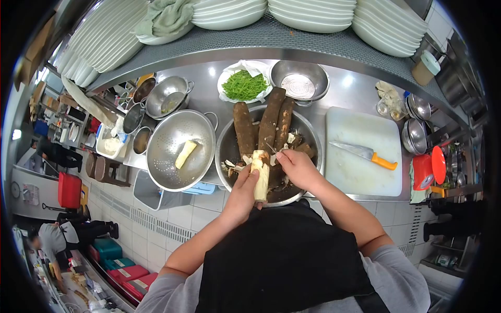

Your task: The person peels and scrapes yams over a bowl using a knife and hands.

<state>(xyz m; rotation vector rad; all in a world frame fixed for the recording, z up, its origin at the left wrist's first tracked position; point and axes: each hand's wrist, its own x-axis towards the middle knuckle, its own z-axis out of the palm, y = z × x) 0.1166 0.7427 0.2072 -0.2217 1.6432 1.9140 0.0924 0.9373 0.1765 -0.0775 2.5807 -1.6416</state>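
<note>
My left hand (242,190) is wrapped around a mostly peeled cassava root (260,180), pale yellow with a brown patch near its top. In my right hand (297,168) is a small peeling blade (270,148), its thin tip showing by the root's upper end; its handle is hidden in my fingers. Both hands are over a large metal bowl (222,151) holding peel scraps. Unpeeled brown cassava roots (270,119) lean against the bowl's far side. To the left, a peeled cassava piece (186,154) lies in a metal colander (160,135).
A white cutting board (365,180) with an orange-handled knife (364,154) lies at right. Behind the bowl are a plate of green vegetables (244,85) and another metal bowl (326,86). A shelf (224,48) with stacked plates overhangs the counter. Another person (57,237) is at far left.
</note>
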